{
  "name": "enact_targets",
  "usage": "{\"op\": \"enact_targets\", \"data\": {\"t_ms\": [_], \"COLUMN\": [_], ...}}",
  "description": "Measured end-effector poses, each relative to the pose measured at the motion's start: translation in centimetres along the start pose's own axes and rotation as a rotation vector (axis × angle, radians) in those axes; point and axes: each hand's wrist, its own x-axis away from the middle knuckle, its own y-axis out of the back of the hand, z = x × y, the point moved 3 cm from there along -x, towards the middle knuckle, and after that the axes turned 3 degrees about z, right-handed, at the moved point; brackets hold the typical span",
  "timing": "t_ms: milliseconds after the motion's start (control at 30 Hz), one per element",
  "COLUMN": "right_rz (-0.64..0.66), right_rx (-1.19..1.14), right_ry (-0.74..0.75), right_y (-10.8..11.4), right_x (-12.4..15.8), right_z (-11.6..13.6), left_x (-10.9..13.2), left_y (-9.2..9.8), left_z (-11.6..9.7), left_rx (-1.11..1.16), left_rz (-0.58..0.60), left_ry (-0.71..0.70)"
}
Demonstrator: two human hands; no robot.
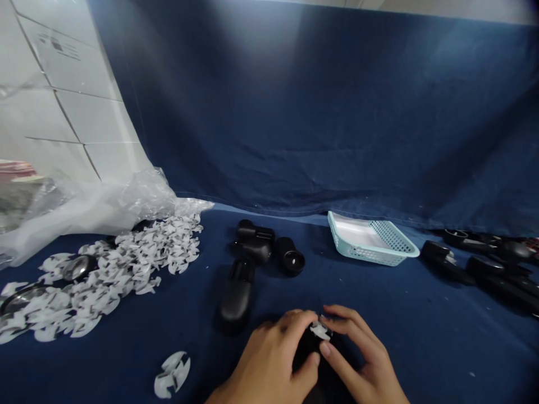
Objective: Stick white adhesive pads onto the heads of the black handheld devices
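Note:
My left hand (272, 362) and my right hand (362, 359) meet near the bottom edge over a black part (307, 350). Both hands' fingers curl round it. A small white paper piece (320, 330) sits on top of the part between my fingertips. Just beyond my left hand lies a long black housing (236, 294) on the blue cloth. One white paper piece (172, 373) lies alone to the left of my left hand.
A heap of white paper pieces (126, 269) covers the left of the table, with clear plastic bags (84, 207) behind. Black parts (263, 247) stand mid-table. A pale green basket (370, 238) sits right of centre, with more black housings (484, 264) at far right. Blue cloth hangs behind.

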Motion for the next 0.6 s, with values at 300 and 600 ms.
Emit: {"op": "enact_targets", "data": {"t_ms": [300,600], "right_rz": [-0.015,-0.058], "right_rx": [0.074,0.082], "right_ry": [0.204,0.211], "right_y": [1.0,1.0], "right_x": [-0.7,-0.8], "right_z": [1.4,1.9], "left_x": [0.0,0.3], "left_y": [0.0,-0.6], "left_z": [0.1,0.4], "left_rx": [0.015,-0.075], "left_rz": [0.028,0.05], "left_ry": [0.009,-0.043]}}
